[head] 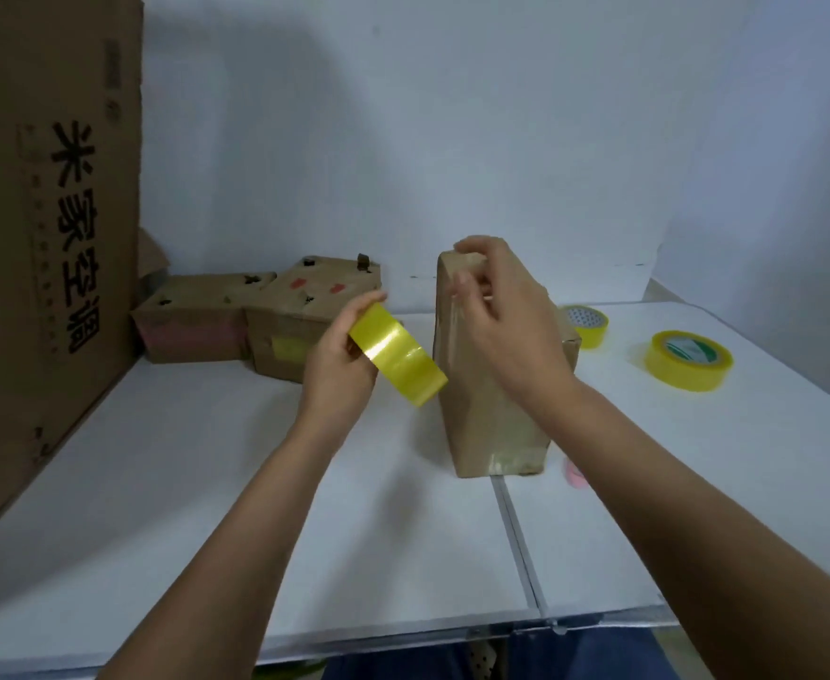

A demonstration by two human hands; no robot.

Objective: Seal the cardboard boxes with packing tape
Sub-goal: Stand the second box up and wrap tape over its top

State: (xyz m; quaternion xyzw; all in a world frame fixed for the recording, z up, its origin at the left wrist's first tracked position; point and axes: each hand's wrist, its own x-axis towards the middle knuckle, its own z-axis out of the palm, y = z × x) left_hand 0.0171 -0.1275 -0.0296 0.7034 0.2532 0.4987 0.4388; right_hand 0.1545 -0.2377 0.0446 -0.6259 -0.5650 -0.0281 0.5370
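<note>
A tall brown cardboard box [481, 424] stands upright in the middle of the white table [207, 483], with glossy clear tape on its sides. My left hand [339, 365] holds a yellow roll of packing tape [398, 358] just left of the box, near its upper half. My right hand [506, 316] rests over the box's top left edge, fingers curled and pressing on the taped cardboard. A thin strip of tape seems to run from the roll to the box, but it is hard to make out.
Two small worn cardboard boxes [197, 326] [300, 321] sit at the back left beside a very large printed carton [45, 238]. Two more yellow tape rolls [587, 323] [687, 358] lie at the right. A seam [516, 532] splits the table; something pink [575, 476] lies behind my right forearm.
</note>
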